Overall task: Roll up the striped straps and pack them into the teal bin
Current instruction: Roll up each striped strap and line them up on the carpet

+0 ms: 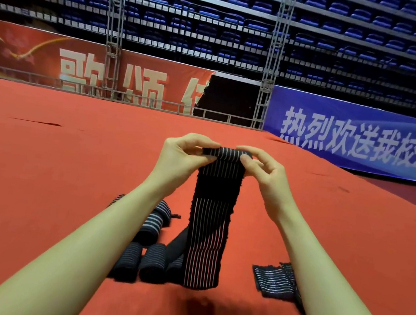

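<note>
A black strap with thin white stripes (207, 232) hangs in the air over the red carpet, its top end wound into a small roll. My left hand (184, 155) pinches the left end of that roll and my right hand (261, 171) pinches the right end, fingers curled around it. Below, under my left forearm, several rolled striped straps (146, 253) lie together on the carpet. An unrolled striped strap (275, 280) lies flat beside my right forearm. No teal bin is in view.
The red carpet (67, 164) stretches wide on all sides. A metal rail and truss towers (114, 37) stand at its far edge, with a red banner (80, 67), a blue banner (364, 139) and rows of blue seats behind.
</note>
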The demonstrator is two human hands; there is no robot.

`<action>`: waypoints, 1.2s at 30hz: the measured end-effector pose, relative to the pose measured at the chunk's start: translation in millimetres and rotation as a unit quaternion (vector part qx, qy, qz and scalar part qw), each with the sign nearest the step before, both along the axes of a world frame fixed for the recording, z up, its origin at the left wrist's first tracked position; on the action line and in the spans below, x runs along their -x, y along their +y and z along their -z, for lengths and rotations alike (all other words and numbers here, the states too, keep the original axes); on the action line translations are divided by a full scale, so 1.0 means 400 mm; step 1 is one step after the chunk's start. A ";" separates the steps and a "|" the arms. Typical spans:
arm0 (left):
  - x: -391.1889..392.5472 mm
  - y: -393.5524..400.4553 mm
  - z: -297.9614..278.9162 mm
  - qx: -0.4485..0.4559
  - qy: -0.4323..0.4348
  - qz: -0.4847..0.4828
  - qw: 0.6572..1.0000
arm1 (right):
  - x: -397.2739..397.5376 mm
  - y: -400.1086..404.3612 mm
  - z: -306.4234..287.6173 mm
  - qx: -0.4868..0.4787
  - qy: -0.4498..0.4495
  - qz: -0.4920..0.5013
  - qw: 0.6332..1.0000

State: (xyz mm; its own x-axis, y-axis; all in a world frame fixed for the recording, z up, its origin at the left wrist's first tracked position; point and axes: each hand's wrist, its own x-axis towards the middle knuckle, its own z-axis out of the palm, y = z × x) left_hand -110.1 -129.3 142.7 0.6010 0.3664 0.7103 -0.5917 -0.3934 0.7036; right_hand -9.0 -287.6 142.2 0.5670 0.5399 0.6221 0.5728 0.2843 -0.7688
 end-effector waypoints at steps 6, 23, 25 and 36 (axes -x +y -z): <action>0.015 0.001 0.022 -0.018 0.027 0.021 0.999 | 0.005 -0.015 0.007 -0.011 0.029 -0.022 0.999; 0.041 -0.012 0.025 0.006 0.087 0.002 0.996 | 0.012 -0.022 0.036 0.007 0.050 -0.012 0.999; 0.042 -0.009 0.029 0.004 0.079 0.003 0.997 | 0.014 -0.020 0.034 0.007 0.044 -0.006 0.999; 0.039 -0.002 0.043 0.012 0.131 0.040 0.990 | 0.005 -0.026 0.056 -0.019 0.063 -0.062 0.996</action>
State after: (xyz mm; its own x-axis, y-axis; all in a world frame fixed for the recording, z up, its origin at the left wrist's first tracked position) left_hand -125.6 -130.0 125.7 0.7916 0.3248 0.5176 -0.4165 -0.3331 0.8459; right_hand -10.9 -297.9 119.6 0.5722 0.5875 0.5721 0.4317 0.3773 -0.8193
